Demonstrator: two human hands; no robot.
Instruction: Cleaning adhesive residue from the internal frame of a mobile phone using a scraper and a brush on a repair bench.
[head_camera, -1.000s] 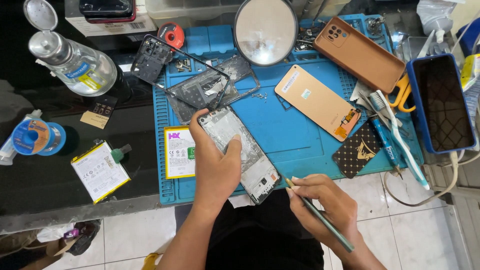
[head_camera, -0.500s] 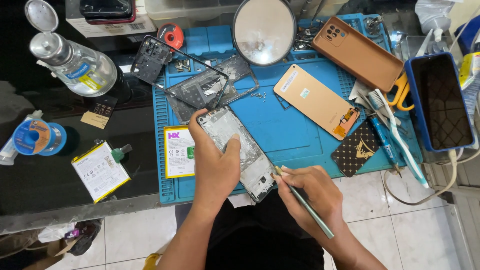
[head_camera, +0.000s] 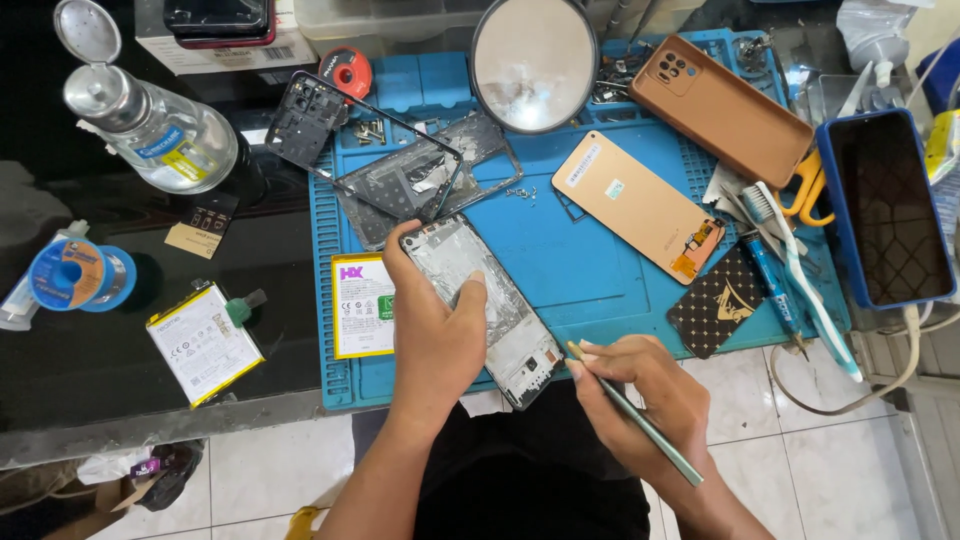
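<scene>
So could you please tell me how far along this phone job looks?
Done: the gold back cover and two batteries lie off on the bench. In hand: the left hand grips the opened phone frame while the right hand brings a slim tool to its lower end. Left: nothing looks reassembled.

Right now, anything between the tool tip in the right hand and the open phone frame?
Nothing visible. The right hand holds the thin tool like a pen, tip close to the lower end of the opened phone frame, with only a small gap of blue mat between. The left hand grips the frame higher up, clear of that end.
</scene>
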